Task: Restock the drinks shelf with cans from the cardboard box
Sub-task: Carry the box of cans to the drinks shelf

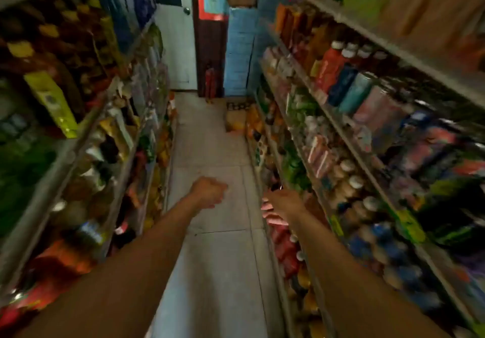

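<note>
Both hands reach down the aisle: left hand (210, 192) loosely curled, empty; right hand (280, 203) fingers spread near the shelf edge (265, 182); next fetch cans from the box (236, 119).

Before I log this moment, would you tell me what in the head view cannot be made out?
- Right hand: motion blur and its own wrist hide whether it holds anything at the right shelf.
- Left hand: fingers look curled, but blur hides whether it holds something.
- Shelf goods: labels smeared by blur; cans and bottles are hard to tell apart.
- Box on the far floor: too small and dim to see its contents.
- Both arms: cut off by the bottom edge.
</note>
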Tool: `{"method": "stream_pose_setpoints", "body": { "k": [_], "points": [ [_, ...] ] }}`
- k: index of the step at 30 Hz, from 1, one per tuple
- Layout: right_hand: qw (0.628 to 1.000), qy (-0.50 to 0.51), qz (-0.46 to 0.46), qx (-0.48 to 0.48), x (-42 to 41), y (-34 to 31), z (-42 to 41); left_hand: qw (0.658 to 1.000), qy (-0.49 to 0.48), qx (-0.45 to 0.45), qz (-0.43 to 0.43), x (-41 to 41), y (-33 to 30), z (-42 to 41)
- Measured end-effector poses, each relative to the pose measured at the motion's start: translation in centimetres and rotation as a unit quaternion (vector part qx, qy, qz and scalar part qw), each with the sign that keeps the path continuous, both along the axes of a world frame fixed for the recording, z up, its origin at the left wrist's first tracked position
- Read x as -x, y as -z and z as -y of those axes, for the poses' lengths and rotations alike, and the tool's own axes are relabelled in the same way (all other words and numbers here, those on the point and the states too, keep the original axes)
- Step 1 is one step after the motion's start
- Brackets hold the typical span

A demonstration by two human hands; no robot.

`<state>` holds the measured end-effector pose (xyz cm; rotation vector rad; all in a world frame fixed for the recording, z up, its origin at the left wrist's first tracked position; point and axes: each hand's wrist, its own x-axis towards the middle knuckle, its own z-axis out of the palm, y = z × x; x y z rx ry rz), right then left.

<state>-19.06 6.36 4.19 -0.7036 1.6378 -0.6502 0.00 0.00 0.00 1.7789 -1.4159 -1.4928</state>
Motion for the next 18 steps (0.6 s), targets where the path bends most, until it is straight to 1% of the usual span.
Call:
{"method": "stream_pose_setpoints", "body": {
  "k": [1,3,7,8,9,10,12,13,15,18],
  "points": [
    [1.000,0.015,0.018,-0.009,-0.4,0.1,2.9,1.000,-0.005,0.002,0.002,-0.5,-0.4,2.9],
    [0.999,0.043,0.020,-0.018,-0.8,-0.3,7.6,1.000,-0.014,0.008,0.015,-1.1,-1.5,8.0],
    [0.998,0.046,0.037,0.002,-0.8,-1.3,17.6,0.999,0.013,0.028,0.010,-0.8,-4.5,18.6],
    [0.998,0.050,0.039,0.005,-0.5,-1.1,19.5,0.999,0.016,0.027,0.005,-0.5,-4.7,20.5],
    [0.998,0.049,0.036,0.010,-0.2,-1.0,23.0,1.000,0.016,0.025,0.001,-0.3,-4.8,24.2],
    [0.998,0.051,0.036,0.012,0.1,-0.5,25.4,1.000,0.013,0.022,0.000,-0.1,-4.6,26.7],
    [0.997,0.068,0.043,0.014,0.8,1.0,33.2,0.999,0.007,0.031,0.006,0.3,-4.0,34.6],
    [0.996,0.080,0.042,0.015,0.9,1.9,35.8,0.999,0.012,0.037,0.011,0.5,-3.7,37.1],
    [0.993,0.105,0.055,0.012,1.3,4.8,44.0,0.998,0.026,0.045,0.029,0.7,-2.1,45.1],
    [0.990,0.112,0.086,-0.022,1.3,8.3,55.9,0.998,0.028,0.023,0.059,0.5,0.5,56.3]
  ]
}}
